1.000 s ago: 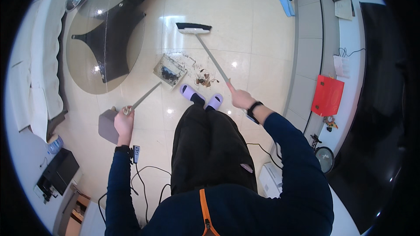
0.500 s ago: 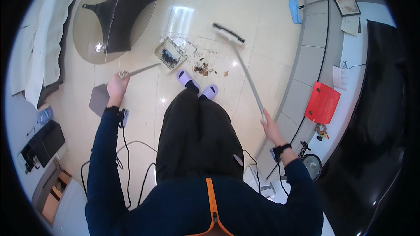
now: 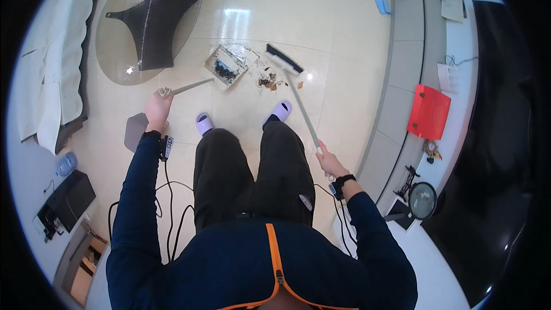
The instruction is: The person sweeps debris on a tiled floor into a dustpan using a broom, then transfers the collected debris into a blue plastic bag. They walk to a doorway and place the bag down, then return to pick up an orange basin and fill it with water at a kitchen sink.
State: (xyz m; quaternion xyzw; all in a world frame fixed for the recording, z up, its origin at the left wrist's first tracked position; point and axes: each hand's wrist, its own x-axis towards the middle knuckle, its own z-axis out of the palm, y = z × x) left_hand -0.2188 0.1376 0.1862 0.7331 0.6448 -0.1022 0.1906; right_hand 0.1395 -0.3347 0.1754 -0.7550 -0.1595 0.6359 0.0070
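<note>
My left hand (image 3: pixel 158 109) is closed round the end of the handle of a dustpan (image 3: pixel 234 64). The light-coloured pan rests on the floor and holds dark debris. In my right hand (image 3: pixel 330 161) is the pale pole of a broom (image 3: pixel 302 106), whose wide head with a dark bristle edge lies beyond my feet, to the right of the pan. Between pan and broom head, brown and dark debris (image 3: pixel 267 80) is scattered on the tiles, with one small brown piece just right of the pole.
A round glass table (image 3: pixel 186 37) with a dark base stands at the far left. Grey cabinets (image 3: pixel 402 60) run along the right, below a white ledge carrying a red box (image 3: pixel 429 112). My feet wear purple slippers (image 3: pixel 281 112). Black cables (image 3: pixel 167 212) hang beside my arms.
The broom head has moved left, nearer the dustpan and debris, and my right hand has come inward. My feet have stepped apart. My left hand still grips the dustpan.
</note>
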